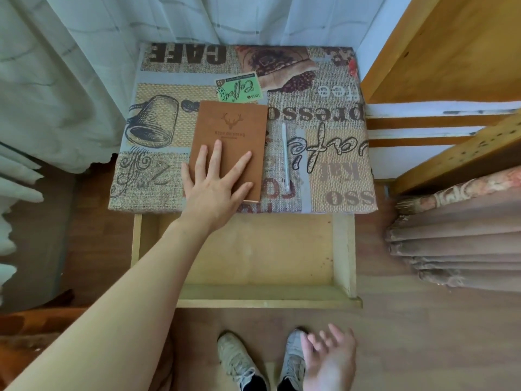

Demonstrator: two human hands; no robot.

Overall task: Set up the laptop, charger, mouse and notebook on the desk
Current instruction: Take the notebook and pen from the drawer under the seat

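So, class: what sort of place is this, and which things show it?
Probably a room at home, a bedroom or study corner: curtains behind a small desk with an open drawer, a wooden bed frame and folded bedding beside it.

Two bare hands and one long bare forearm are seen from above. No sleeve, no watch, no ring and no bracelet is worn on the left hand (218, 190) or on the forearm behind it, which is uncovered up to the lower edge of the picture. The fingers are slim and the nails are cut short, without polish as far as can be told. The right hand (328, 359) is blurred, so its details cannot be read. On the feet, pale grey sneakers (236, 359) with light laces are worn, a little used in look, and dark trouser legs or socks are met above them.
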